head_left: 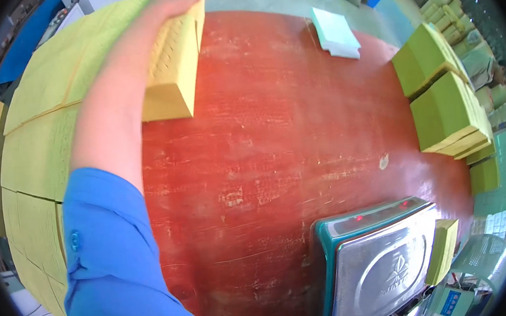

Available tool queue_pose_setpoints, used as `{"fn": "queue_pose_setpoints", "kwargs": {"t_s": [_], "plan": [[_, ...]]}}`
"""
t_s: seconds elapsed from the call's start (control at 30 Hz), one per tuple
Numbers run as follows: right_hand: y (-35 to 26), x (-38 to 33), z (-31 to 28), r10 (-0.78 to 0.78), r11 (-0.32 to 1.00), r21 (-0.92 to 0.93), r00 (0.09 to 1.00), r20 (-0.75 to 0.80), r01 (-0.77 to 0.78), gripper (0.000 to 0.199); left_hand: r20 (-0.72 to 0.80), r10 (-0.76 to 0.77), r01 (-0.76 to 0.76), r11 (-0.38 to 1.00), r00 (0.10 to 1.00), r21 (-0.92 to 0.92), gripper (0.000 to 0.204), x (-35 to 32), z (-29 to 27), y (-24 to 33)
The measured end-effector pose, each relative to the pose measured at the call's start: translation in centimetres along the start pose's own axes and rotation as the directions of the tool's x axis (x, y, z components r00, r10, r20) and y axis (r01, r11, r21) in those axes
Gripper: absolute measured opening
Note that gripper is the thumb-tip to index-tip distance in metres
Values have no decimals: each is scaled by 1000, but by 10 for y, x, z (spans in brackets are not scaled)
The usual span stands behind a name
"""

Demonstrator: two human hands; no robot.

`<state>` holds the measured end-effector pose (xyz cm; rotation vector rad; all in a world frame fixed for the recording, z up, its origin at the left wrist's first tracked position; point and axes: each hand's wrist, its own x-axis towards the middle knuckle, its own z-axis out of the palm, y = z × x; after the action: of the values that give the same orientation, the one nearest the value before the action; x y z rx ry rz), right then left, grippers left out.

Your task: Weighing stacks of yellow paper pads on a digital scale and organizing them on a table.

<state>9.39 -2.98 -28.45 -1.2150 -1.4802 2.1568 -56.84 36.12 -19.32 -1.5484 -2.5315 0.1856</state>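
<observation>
My left arm, in a blue sleeve, stretches along the left side to the far end of the pile. There my left hand [174, 2] bends over the far top of a stack of yellow paper [167, 102], its fingers closed on the edge and partly blurred. That stack lies at the right side of large yellow paper blocks [41, 140], its front end standing on the red table [263, 133]. Part of it is hidden under my forearm. My right hand is not in view.
A scale with a metal pan [383, 267] stands at the near right, a small yellow stack [442, 253] beside it. More yellow paper stacks [447, 111] line the right edge. White sheets [335, 33] lie at the far edge. Beyond the right stacks is another person [485, 70].
</observation>
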Motion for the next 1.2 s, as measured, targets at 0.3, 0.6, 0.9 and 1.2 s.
{"fn": "queue_pose_setpoints", "kwargs": {"t_s": [0.3, 0.6, 0.9, 1.2], "plan": [[-24, -32, -11, 105, 967, 223, 988, 112, -128, 35, -30, -35, 28, 976, 999, -216, 75, -126, -54, 140], [-9, -66, -35, -524, 695, -310, 752, 399, 649, 29, -48, -74, 58, 956, 996, -286, 75, -304, -89, 214], [10, -121, -101, -95, 969, -109, 747, 658, 220, 24, 82, -208, 221, 948, 975, -230, 78, -466, -134, 258], [60, -119, -148, 272, 858, 145, 676, 685, -493, 41, 76, -463, 465, 843, 883, -271, 101, -639, -198, 335]]}}
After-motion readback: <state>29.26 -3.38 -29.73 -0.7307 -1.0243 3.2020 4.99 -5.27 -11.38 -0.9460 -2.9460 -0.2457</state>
